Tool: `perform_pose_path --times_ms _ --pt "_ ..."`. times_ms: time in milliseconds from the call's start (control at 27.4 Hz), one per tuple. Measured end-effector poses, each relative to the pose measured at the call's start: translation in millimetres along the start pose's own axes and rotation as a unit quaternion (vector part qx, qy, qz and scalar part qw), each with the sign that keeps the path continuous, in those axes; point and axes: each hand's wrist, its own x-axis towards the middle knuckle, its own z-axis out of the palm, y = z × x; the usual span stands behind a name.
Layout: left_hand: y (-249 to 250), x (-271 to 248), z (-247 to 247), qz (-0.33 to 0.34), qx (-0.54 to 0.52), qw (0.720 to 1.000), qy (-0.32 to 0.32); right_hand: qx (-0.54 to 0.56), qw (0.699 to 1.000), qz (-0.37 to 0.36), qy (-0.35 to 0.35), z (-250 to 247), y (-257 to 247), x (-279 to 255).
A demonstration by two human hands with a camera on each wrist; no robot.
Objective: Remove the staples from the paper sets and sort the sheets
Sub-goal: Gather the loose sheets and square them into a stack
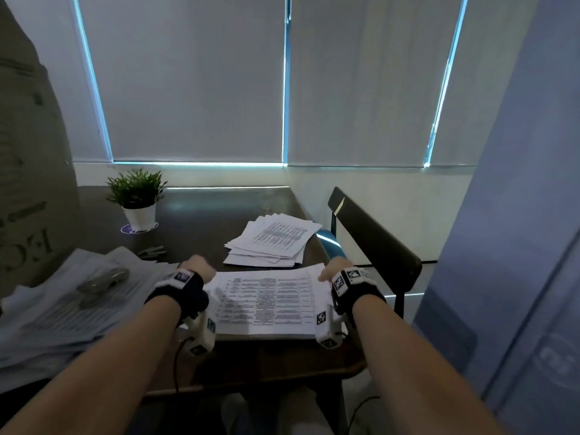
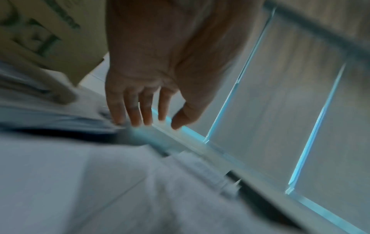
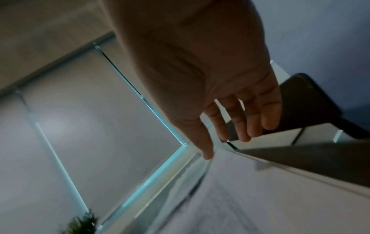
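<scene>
A stack of printed sheets [image 1: 266, 299] lies on the dark table [image 1: 219, 211] right in front of me. My left hand [image 1: 197, 268] is at the stack's far left corner, and my right hand [image 1: 334, 271] is at its far right corner. In the left wrist view the left hand [image 2: 144, 117] has straight fingers, their tips at the far edge of the paper [image 2: 80, 182], holding nothing. In the right wrist view the right hand [image 3: 230, 126] is also spread, and its thumb tip touches the edge of the paper [image 3: 250, 197]. No staple is visible.
A loose fanned pile of sheets [image 1: 273, 243] lies beyond the stack. A messy paper heap [image 1: 62, 306] at the left carries a grey stapler-like object [image 1: 103, 281]. Also in view are a small dark tool [image 1: 152, 251], a potted plant [image 1: 138, 196], a cardboard box [image 1: 28, 152] and a chair [image 1: 373, 237].
</scene>
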Motion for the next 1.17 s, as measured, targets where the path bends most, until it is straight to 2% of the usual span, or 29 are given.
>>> perform_pose_path --times_ms 110,183,256,366,475,658,841,1024,1097,1170 --pt "60 16 -26 0.097 -0.123 0.987 -0.038 0.115 0.992 -0.060 -0.002 -19 -45 21" --pt "94 39 -28 0.123 -0.187 0.972 -0.064 0.195 0.979 -0.047 -0.045 -19 -73 37" --pt "117 67 -18 0.123 -0.201 0.969 -0.072 0.223 0.973 -0.027 -0.062 -8 -90 66" --pt "134 101 0 0.098 -0.187 0.974 -0.088 0.205 0.976 -0.018 -0.068 7 -102 107" --pt "127 147 21 0.059 -0.167 0.981 -0.082 0.173 0.983 -0.008 -0.068 15 -96 151" --pt "96 248 55 -0.016 -0.182 0.982 -0.036 0.134 0.990 0.031 -0.026 32 -78 245" --pt "94 264 69 -0.012 -0.120 0.991 -0.057 0.143 0.988 0.051 -0.025 39 -79 274" --pt "86 282 86 0.004 -0.052 0.998 -0.032 0.082 0.996 0.016 -0.017 47 -73 284" --pt "88 285 87 -0.004 -0.071 0.997 -0.027 0.038 0.999 0.013 -0.008 50 -70 286" --pt "84 287 84 -0.020 -0.101 0.994 -0.022 0.007 0.999 0.015 -0.028 47 -67 286"
